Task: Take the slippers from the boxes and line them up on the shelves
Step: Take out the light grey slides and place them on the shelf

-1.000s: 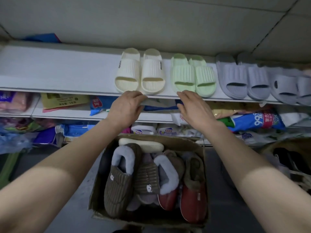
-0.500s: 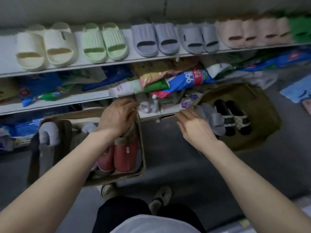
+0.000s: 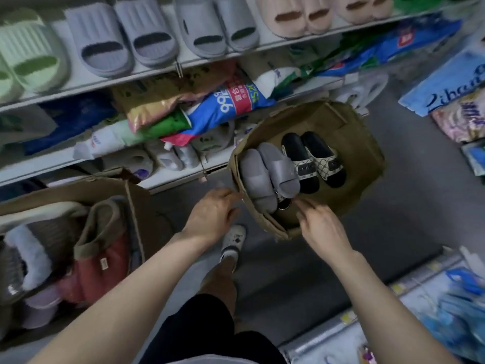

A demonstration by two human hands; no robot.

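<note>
A brown cardboard box (image 3: 351,132) on the floor holds a pair of grey slippers (image 3: 267,174) and a pair of black patterned slippers (image 3: 315,161). My left hand (image 3: 212,214) hovers at the box's near-left rim, fingers loosely bent, holding nothing. Over the box's near edge, my right hand (image 3: 320,224) points its fingers toward the grey pair, empty. The top shelf (image 3: 168,67) carries green slippers (image 3: 29,53), grey-lilac slippers (image 3: 157,32) and pink slippers (image 3: 301,14) in a row.
A second box (image 3: 131,195) at the left holds furry brown and red slippers (image 3: 86,261). Lower shelves are packed with bagged goods (image 3: 210,106). More packages (image 3: 456,95) lie at the right. My foot (image 3: 233,243) stands on the grey floor between the boxes.
The view swung right and down from the shelf. Both hands dropped from the shelf edge and moved over to the right-hand box with the grey slippers.
</note>
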